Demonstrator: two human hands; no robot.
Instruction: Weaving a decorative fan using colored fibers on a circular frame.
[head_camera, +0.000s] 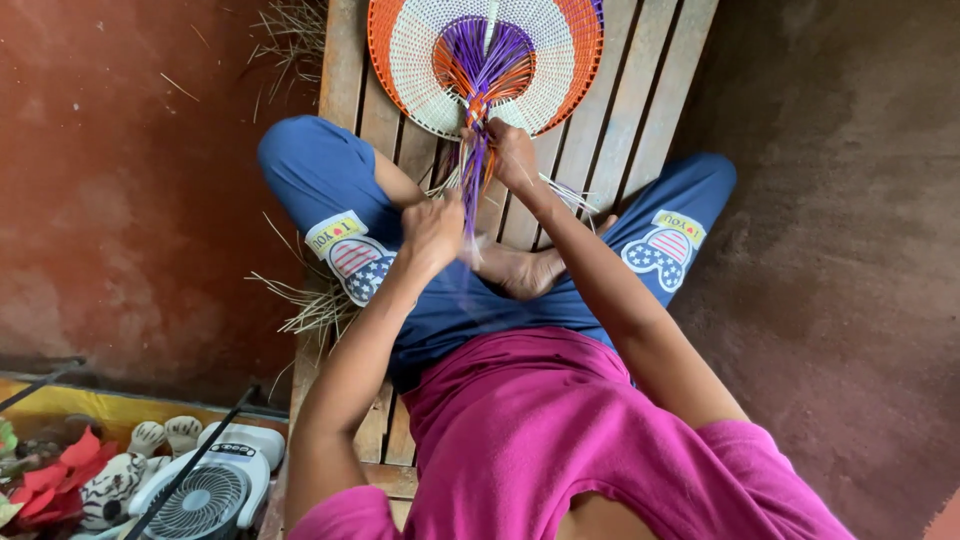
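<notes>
A round woven fan (420, 50) in white, orange and purple lies on a wooden slatted bench (630, 90) in front of my crossed legs. Purple strands (472, 185) run from its centre down toward me. My right hand (512, 152) pinches the strands at the fan's neck, where orange binding wraps them. My left hand (432, 232) is closed around the lower ends of the purple strands, pulled toward my lap.
Loose dry straw (315, 305) lies beside my left knee and more at the bench's far left. A small white fan (205, 495), soft toys and red cloth sit at the lower left. Reddish floor surrounds the bench.
</notes>
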